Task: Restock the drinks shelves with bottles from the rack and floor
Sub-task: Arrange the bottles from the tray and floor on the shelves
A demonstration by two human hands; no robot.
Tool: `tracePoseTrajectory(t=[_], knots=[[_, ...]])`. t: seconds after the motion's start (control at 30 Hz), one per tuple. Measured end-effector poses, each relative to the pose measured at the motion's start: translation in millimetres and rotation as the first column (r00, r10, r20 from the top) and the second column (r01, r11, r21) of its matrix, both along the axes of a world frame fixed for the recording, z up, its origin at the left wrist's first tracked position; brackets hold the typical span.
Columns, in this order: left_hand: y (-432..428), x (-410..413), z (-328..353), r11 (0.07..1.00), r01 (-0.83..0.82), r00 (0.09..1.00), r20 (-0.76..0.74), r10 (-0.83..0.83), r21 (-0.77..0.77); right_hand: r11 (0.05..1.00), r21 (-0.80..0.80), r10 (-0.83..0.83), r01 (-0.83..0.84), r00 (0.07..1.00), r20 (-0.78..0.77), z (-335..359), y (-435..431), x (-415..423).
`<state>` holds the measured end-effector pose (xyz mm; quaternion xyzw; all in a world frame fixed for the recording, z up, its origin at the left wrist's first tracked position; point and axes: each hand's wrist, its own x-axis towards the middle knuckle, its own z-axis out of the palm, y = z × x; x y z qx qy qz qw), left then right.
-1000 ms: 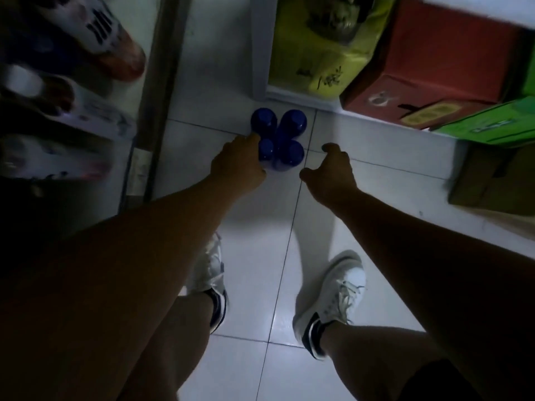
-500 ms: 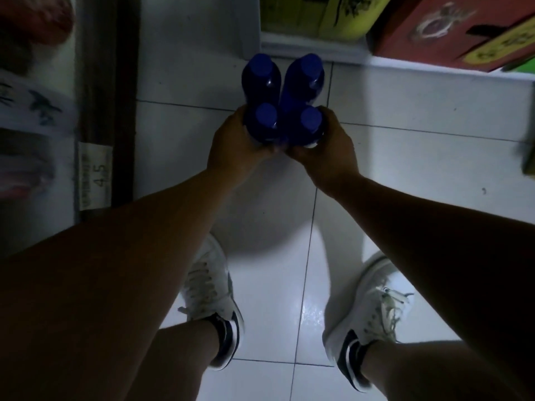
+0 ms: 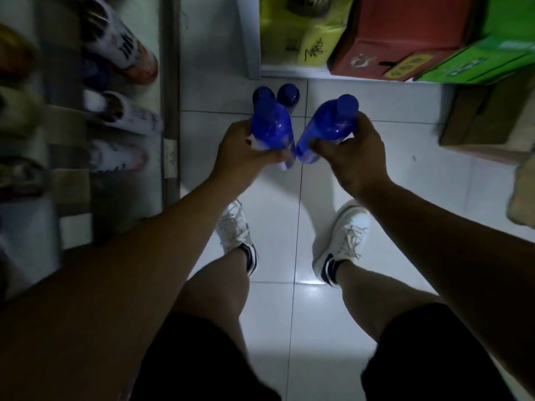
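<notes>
Both hands have come up off the floor since a moment ago, each lifting one blue bottle out of the cluster of four. The left hand (image 3: 240, 154) has its fingers (image 3: 275, 154) wrapped round the lower body of the left bottle (image 3: 270, 125), cap pointing away. The right hand (image 3: 354, 153) grips the right bottle (image 3: 330, 120) the same way. The held pair lean apart at the caps and almost meet at their bases, above the white tiled floor (image 3: 376, 183). Just beyond them the other two blue bottles (image 3: 287, 94) stand on the floor, close to the foot of the far shelf (image 3: 289, 72), which carries a yellow carton (image 3: 301, 39), a red carton (image 3: 405, 33) and a green carton (image 3: 492, 56). On the left, the drinks shelf (image 3: 170, 82) shows blurred white-labelled bottles (image 3: 124, 114). A brown cardboard box (image 3: 486, 111) sits on the right.
</notes>
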<state>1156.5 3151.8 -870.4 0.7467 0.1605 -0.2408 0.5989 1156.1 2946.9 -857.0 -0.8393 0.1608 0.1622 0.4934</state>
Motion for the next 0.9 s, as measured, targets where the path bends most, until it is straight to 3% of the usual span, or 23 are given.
tracePoseTrajectory(t=[0.17, 0.57, 0.7, 0.9], knots=[[18.9, -18.1, 135.6, 0.987, -0.117, 0.993, 0.003, 0.118, -0.11, 0.999, 0.048, 0.006, -0.009, 0.999, 0.045, 135.1, 8.5, -9.7], [60.4, -17.2, 454.3, 0.92, -0.262, 0.933, 0.168, 0.319, -0.292, 0.947, 0.311, 0.02, -0.085, 0.978, 0.206, 437.8, 41.1, 20.8], [61.9, -15.8, 531.7, 0.858, -0.281, 0.902, 0.186, 0.389, -0.43, 0.898, 0.418, 0.011, -0.134, 0.959, 0.285, 511.5, 54.2, 24.6], [59.7, -5.8, 606.6, 0.659, -0.317, 0.827, 0.142, 0.545, -0.682, 0.815, 0.54, -0.009, -0.208, 0.928, 0.372, 590.8, 65.7, 34.9]])
